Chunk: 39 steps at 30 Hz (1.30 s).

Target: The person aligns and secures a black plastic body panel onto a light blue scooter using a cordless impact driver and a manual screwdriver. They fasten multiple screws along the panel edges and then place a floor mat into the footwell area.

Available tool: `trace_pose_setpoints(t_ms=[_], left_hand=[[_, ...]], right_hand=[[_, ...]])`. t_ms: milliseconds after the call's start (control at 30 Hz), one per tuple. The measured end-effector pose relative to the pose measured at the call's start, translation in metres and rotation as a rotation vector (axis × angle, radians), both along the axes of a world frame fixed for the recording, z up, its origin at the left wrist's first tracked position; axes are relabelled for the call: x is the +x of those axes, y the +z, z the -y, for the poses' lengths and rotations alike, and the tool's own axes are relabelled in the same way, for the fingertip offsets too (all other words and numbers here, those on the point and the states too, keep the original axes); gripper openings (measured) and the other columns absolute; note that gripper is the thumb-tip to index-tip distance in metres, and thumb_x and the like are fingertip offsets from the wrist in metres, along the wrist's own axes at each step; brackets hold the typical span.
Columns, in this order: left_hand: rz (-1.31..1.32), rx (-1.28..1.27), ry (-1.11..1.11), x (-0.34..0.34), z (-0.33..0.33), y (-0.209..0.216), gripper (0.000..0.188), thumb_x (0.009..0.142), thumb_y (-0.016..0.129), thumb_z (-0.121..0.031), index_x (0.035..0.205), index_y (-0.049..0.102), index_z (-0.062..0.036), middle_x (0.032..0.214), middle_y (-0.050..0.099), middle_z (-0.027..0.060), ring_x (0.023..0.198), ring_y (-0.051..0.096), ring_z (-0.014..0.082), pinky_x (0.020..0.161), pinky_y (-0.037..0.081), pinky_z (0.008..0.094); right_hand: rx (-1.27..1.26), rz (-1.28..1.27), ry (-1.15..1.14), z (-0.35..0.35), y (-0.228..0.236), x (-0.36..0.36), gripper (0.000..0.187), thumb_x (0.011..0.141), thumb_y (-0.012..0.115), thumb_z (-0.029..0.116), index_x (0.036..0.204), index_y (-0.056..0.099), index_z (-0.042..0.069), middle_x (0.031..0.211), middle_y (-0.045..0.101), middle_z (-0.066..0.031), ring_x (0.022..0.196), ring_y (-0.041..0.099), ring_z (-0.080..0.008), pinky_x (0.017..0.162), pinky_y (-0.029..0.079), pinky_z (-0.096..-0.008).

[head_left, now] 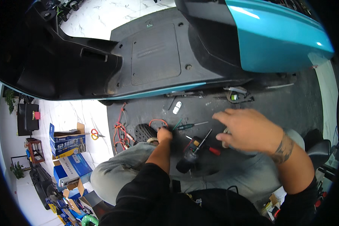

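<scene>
My left hand (164,135) is closed beside a black clog (144,132) on my foot, and a red wire (158,120) arcs into its fingertips. Over my right knee is my right hand (239,128), fingers apart and seemingly holding nothing. On the dark mat between them lie a dark-handled screwdriver (186,127), a thin green stick (177,124) and a black cordless drill (186,160) with a long bit. A red tool handle (214,151) shows beside the drill. Tangled red wires (119,133) lie left of the clog.
A scooter with a black footboard (154,52) and teal body panel (282,37) spans the far side. A small white object (177,107) lies below its edge. To the left are scissors (96,134) and a blue cardboard box (67,143) on the pale floor.
</scene>
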<state>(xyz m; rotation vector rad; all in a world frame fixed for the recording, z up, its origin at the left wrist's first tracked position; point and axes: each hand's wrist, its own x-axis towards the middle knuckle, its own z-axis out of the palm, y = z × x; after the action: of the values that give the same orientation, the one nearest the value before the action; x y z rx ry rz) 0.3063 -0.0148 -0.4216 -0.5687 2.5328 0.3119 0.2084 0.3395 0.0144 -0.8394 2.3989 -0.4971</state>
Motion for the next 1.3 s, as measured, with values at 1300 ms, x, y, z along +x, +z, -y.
trace_pose_setpoints(t_ms=[1300], left_hand=[[-0.134,1.857,0.310,-0.108,-0.032,0.490,0.041,0.104,0.072,-0.008,0.141,0.061,0.0072,0.124,0.071,0.0167,0.111,0.073,0.0238,0.104,0.062,0.0379]], right_hand=[[-0.937,-0.168,-0.179,0.060,0.054,-0.058,0.039,0.091,0.082,0.006,0.128,0.069,-0.001,0.102,0.074,-0.0123,0.089,0.075,-0.0212,0.080,0.061,-0.0345]])
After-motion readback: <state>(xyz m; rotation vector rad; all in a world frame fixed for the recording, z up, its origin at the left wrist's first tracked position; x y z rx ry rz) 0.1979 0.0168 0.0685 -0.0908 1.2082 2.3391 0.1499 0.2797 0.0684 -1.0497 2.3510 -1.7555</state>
